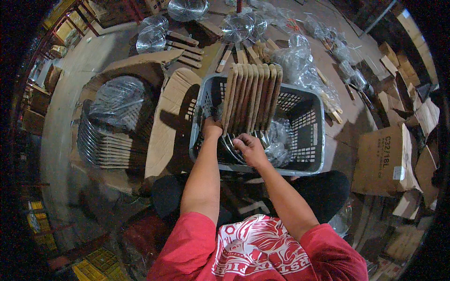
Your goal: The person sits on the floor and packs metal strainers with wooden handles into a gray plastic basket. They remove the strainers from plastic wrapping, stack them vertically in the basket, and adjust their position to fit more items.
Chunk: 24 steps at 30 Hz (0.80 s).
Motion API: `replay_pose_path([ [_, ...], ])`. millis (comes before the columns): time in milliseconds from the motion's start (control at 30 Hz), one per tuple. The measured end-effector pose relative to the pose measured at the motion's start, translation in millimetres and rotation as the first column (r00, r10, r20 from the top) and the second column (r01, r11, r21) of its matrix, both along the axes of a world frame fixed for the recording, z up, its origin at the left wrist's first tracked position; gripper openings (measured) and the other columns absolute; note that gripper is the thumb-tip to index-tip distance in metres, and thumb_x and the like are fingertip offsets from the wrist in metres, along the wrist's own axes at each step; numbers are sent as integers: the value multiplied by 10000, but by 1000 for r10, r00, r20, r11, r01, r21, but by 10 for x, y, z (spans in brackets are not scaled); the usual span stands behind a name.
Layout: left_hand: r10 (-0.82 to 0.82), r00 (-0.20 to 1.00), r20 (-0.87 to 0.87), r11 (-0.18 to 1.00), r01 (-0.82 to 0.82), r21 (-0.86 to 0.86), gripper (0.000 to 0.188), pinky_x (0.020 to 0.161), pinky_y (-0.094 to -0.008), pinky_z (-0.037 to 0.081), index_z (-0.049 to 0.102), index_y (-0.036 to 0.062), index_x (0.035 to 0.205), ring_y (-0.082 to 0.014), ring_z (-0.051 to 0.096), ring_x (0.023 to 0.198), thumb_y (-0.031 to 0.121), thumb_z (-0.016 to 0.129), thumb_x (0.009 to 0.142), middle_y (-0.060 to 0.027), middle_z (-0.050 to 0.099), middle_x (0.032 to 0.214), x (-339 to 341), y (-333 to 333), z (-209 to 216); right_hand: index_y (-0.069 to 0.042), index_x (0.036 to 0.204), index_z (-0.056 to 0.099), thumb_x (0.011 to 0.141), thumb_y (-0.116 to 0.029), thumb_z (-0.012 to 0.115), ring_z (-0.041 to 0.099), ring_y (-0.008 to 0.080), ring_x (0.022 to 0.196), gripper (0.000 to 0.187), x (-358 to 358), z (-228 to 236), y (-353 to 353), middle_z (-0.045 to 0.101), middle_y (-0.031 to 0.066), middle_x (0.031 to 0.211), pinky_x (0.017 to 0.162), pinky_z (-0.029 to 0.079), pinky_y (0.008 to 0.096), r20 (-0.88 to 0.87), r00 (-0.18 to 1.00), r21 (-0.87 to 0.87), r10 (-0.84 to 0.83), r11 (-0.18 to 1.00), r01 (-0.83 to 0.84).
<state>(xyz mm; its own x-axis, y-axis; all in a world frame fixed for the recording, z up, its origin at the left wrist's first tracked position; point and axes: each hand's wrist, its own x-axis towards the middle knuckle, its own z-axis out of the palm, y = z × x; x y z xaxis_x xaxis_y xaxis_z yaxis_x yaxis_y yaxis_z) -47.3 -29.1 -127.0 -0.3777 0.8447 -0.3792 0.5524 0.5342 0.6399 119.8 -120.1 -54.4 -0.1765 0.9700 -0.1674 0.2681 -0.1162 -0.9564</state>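
Observation:
A stack of metal pans with long wooden handles (251,96) stands in a grey plastic basket (318,126), handles pointing up. My left hand (212,127) grips the left side of the stack at the base of the handles, its fingers partly hidden there. Closed at the near side, my right hand (251,149) has its fingers curled at the shiny pan rims just below the handles. Clear plastic wrap (279,152) lies in the basket, right of the pans. The pans' lower parts are mostly hidden by my hands and the basket wall.
An opened cardboard box (152,61) at left holds plastic-wrapped stacked pans (117,105). More pans (236,28) with wooden handles lie on the floor beyond the basket. Loose plastic film (300,61) spreads at the far right; a cardboard carton (382,159) stands right.

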Motion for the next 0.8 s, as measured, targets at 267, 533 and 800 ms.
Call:
replay_pose_path([
  [267,-1,1000,-16,999,0,-54,404,977,-473,478,637,28,1213,-401,601,1177,231,672,865,-228,643,1243,-6,56,-109,-4,909,678,958,-256,660,580,125,712,257,-7,-57,30,659,40,813,688,464,299,-246,966,-256,-83,966,18],
  [533,-69,997,-36,996,67,-56,393,980,-475,475,638,18,1201,-414,601,1170,255,675,889,-254,648,1212,-45,49,-9,-22,1030,682,916,-249,668,659,390,840,254,37,72,-178,684,221,913,770,512,429,348,880,63,324,928,-366],
  [800,-84,985,-148,993,95,68,346,963,-486,480,647,8,1145,-436,612,1127,237,661,886,-260,663,1149,-51,50,-391,-56,1039,671,883,-233,659,657,391,869,237,-32,759,-182,680,180,929,782,522,488,516,854,320,61,911,-259],
])
